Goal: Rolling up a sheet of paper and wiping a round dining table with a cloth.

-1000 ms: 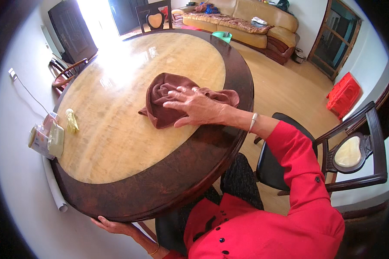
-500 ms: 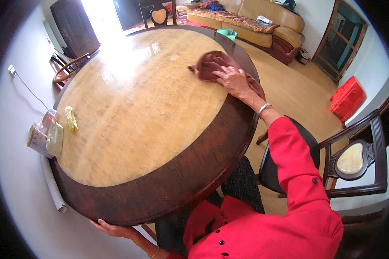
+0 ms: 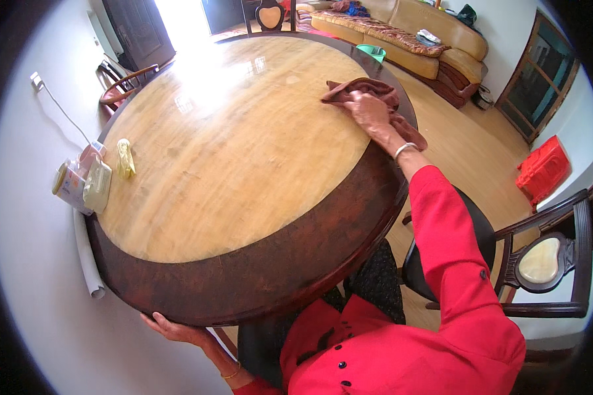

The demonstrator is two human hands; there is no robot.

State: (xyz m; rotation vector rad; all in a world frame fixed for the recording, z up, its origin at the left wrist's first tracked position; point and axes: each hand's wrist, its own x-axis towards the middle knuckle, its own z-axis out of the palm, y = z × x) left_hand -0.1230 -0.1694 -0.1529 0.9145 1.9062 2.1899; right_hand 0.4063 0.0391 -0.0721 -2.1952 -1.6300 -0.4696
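A round table (image 3: 257, 283) has a pale, glossy stone-like centre and a dark brown border. My right hand (image 3: 373, 115) is closed on a bunched brown cloth (image 3: 369, 87) and presses it against the tabletop at the far right. One end of the cloth hangs over the dark border beside my wrist. At the near left edge of the table, my left hand (image 3: 178, 330) rests against the rim from below, its visible fingers stretched out and apart. Part of that hand's grip is hidden by the angle.
Against the left wall, a tin (image 3: 69, 186), a tissue pack (image 3: 97, 186) and a yellow packet (image 3: 125, 158) sit on the table. Right of me stands a dark chair (image 3: 540, 260). Beyond are a red plastic stool (image 3: 543, 172), a green bin (image 3: 373, 52) and a tan sofa (image 3: 464, 38).
My right hand has drawn the cloth slightly nearer along the table's right side, and the cloth has folded differently. The view has shifted a little. My left hand stays at the rim.
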